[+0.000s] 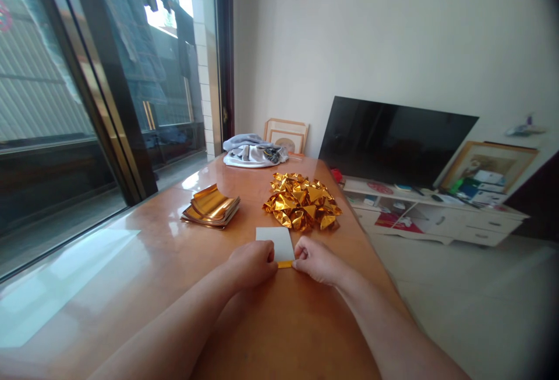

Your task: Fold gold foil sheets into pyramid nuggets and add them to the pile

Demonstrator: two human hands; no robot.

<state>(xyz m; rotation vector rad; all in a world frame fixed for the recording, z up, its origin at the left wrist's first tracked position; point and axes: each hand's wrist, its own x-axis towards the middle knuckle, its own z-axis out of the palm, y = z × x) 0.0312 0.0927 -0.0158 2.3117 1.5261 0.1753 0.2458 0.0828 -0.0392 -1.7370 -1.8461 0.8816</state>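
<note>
A sheet of gold foil paper (275,239) lies white side up on the table, its near edge turned over into a narrow gold strip. My left hand (254,260) is closed at the left end of that strip, fingers curled. At the right end my right hand (315,259) pinches the folded edge between thumb and fingers. Just beyond the sheet sits a heap of folded gold foil pieces (303,199). To the left is a stack of flat gold foil sheets (212,208), the top ones curling up.
The glossy wooden table (279,333) runs away from me, its right edge close to my right arm. Folded cloths (253,152) lie at its far end, before framed pictures (286,134). Glass sliding doors stand left; a television (393,141) and low white cabinet (441,217) stand right.
</note>
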